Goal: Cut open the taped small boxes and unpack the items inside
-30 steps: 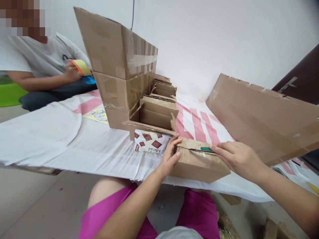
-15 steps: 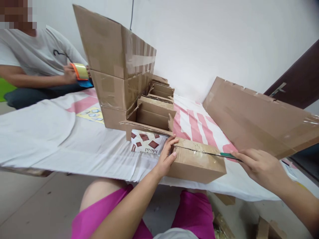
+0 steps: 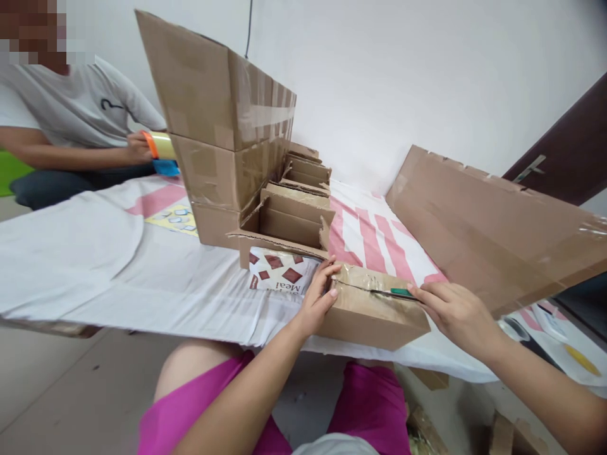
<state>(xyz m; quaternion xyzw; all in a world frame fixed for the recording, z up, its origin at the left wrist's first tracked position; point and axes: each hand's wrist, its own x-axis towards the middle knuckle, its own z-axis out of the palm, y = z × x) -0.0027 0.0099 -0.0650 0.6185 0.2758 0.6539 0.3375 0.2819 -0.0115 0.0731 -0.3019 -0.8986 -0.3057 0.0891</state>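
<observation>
A taped cardboard box [image 3: 374, 323] lies in front of me at the table's near edge, with a slit along the seam on its top. My left hand [image 3: 318, 297] grips the box's left end, fingers over the upper edge and thumb on the near side. In my closed right hand [image 3: 458, 316] is a knife with a green handle [image 3: 402, 292]; its thin blade meets the seam near the middle of the top. Left of the box, a white printed packet [image 3: 283, 272] with brown diamonds leans against an open carton [image 3: 294, 221].
Stacked, taped boxes [image 3: 202, 95] rise at the left, with more open cartons [image 3: 308, 172] behind. A big cardboard sheet or box [image 3: 493, 221] stands right. Across the cloth-covered table [image 3: 71, 253], another person's hand [image 3: 139, 148] holds a tape dispenser [image 3: 162, 146]. Cardboard scraps [image 3: 512, 433] lie on the floor.
My right hand has moved left with the knife, from the box's right end toward its middle. My left hand stays put. The other person's tape dispenser has shifted slightly, partly behind the stack.
</observation>
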